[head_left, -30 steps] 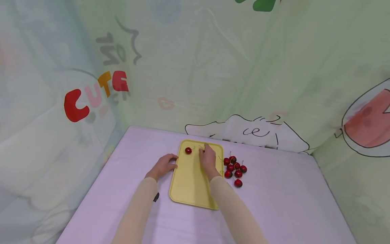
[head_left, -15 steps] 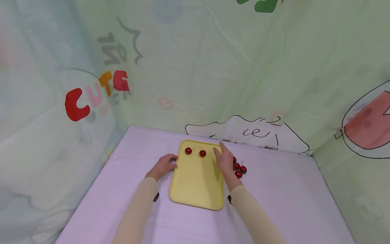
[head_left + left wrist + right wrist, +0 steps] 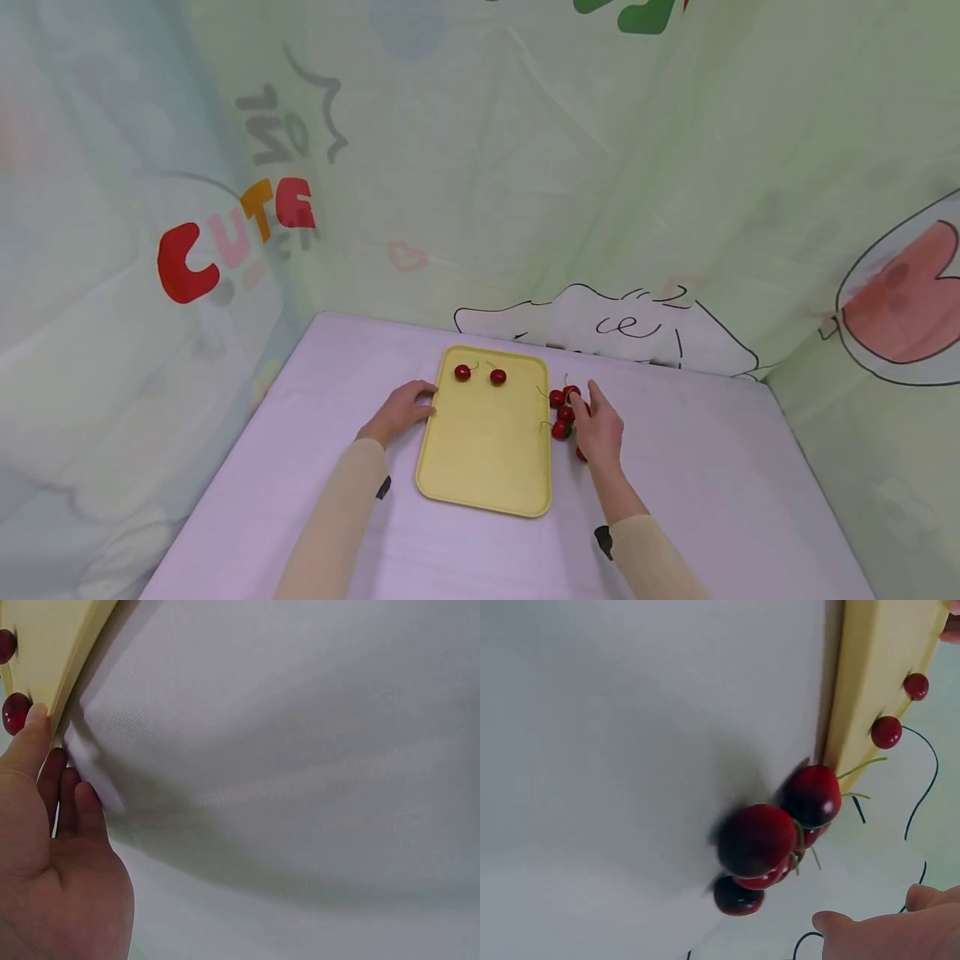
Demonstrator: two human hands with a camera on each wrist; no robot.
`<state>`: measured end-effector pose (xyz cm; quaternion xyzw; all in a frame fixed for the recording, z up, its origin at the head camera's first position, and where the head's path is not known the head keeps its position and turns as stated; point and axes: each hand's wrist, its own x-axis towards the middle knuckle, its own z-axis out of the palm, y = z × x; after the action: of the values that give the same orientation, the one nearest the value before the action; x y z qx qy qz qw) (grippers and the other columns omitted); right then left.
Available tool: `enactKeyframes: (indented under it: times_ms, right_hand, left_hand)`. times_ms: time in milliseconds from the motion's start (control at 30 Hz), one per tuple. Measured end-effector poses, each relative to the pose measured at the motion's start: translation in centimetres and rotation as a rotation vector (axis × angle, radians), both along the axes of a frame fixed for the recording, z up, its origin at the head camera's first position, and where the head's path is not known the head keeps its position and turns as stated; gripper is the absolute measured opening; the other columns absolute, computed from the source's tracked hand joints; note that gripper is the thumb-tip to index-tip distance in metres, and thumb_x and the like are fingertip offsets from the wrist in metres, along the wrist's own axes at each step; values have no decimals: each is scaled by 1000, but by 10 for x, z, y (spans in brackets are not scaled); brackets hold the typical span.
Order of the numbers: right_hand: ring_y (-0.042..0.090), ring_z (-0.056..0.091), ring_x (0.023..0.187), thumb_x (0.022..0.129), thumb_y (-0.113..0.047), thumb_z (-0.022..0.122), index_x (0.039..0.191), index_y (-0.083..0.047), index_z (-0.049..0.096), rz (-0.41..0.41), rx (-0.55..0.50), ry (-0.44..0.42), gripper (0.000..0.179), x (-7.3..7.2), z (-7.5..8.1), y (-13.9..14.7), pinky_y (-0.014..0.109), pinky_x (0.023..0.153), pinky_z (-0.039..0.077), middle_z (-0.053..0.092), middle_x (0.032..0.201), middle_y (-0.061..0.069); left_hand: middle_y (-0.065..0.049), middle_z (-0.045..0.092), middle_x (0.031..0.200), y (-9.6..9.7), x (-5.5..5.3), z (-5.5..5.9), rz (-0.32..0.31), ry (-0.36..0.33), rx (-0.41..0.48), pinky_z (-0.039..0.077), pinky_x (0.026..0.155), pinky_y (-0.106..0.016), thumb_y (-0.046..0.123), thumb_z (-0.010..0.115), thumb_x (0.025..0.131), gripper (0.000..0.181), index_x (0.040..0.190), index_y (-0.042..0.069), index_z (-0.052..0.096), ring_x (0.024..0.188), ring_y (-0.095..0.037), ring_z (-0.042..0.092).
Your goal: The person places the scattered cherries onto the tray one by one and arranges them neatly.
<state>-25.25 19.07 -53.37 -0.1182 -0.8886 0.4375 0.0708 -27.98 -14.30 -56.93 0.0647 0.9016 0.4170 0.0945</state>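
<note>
A yellow rectangular tray [image 3: 483, 450] lies on the table, with two dark red stemmed cherries, the left cherry [image 3: 462, 372] and the right cherry [image 3: 498, 377], near its far end. My left hand [image 3: 399, 414] rests at the tray's left edge. The left wrist view shows its thumb [image 3: 34, 735] at the rim and its other fingers just outside. Beside the tray's right edge lies a pile of cherries [image 3: 561, 429]. Over the right part of that pile is my right hand [image 3: 602, 432], thumb and index finger apart, covering some cherries. In the right wrist view no cherry is between its fingers.
The table [image 3: 697, 475] has a pale lilac cover. Behind it and at both sides hangs a printed cloth curtain [image 3: 480, 167] with letters and drawings. A dark wrist device [image 3: 603, 542] shows at my right sleeve.
My right hand has left a second cherry on the tray and moved right to the pile. The left hand has stayed at the tray's edge.
</note>
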Motion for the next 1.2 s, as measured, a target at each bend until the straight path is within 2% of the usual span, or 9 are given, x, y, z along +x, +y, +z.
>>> enactKeyframes:
  times_ms: [100, 200, 467, 633, 800, 1033, 1200]
  right_hand:
    - [37, 41, 135, 103, -35, 49, 153, -6, 30, -24, 5, -45, 61, 9, -7, 8, 50, 109, 39, 38, 151, 20]
    - [39, 32, 140, 102, -36, 50, 153, -5, 28, -36, -5, -75, 63, 15, -17, 17, 53, 112, 33, 34, 153, 22]
    - [42, 24, 143, 99, -55, 44, 156, -6, 18, -18, 47, -141, 80, 10, -78, 46, 58, 112, 30, 25, 157, 22]
    - [39, 23, 144, 94, -65, 44, 157, -6, 15, -17, 67, -154, 90, 8, -98, 48, 56, 112, 30, 23, 158, 20]
    - [38, 23, 144, 97, -56, 49, 156, -4, 14, -6, 89, -156, 87, 13, -100, 43, 53, 112, 32, 24, 157, 21]
    - [39, 23, 144, 99, -34, 57, 155, -1, 16, 14, 96, -183, 78, 22, -81, 32, 53, 111, 33, 25, 157, 22]
    - [41, 24, 143, 99, -23, 57, 154, 1, 18, 44, 122, -156, 72, 22, -86, 33, 55, 111, 33, 26, 156, 24]
  left_hand:
    - [-11, 56, 136, 1, 0, -3, -8, 6, 6, 32, 115, -44, 12, 67, 93, 39, 130, 7, 59, 134, -30, 44]
    - [-10, 56, 136, 1, -1, -6, -11, 6, 5, 32, 115, -45, 13, 67, 93, 39, 130, 7, 59, 134, -30, 44]
    - [-9, 55, 138, -2, -4, -7, 2, -3, -2, 31, 116, -43, 14, 68, 93, 40, 131, 8, 59, 135, -29, 43]
    - [-9, 55, 138, -3, -4, -4, 0, 3, -16, 32, 115, -43, 15, 67, 93, 40, 132, 8, 58, 134, -29, 43]
    - [-11, 55, 137, -2, -3, -3, -7, 8, -4, 32, 115, -44, 14, 67, 93, 40, 131, 6, 58, 134, -30, 44]
    - [-9, 55, 137, -3, -3, -4, -2, 1, -9, 32, 115, -42, 14, 67, 93, 40, 131, 8, 58, 134, -28, 44]
    - [-9, 54, 138, -2, -4, -4, 1, -8, -16, 32, 115, -43, 15, 67, 93, 40, 132, 8, 58, 135, -29, 43]
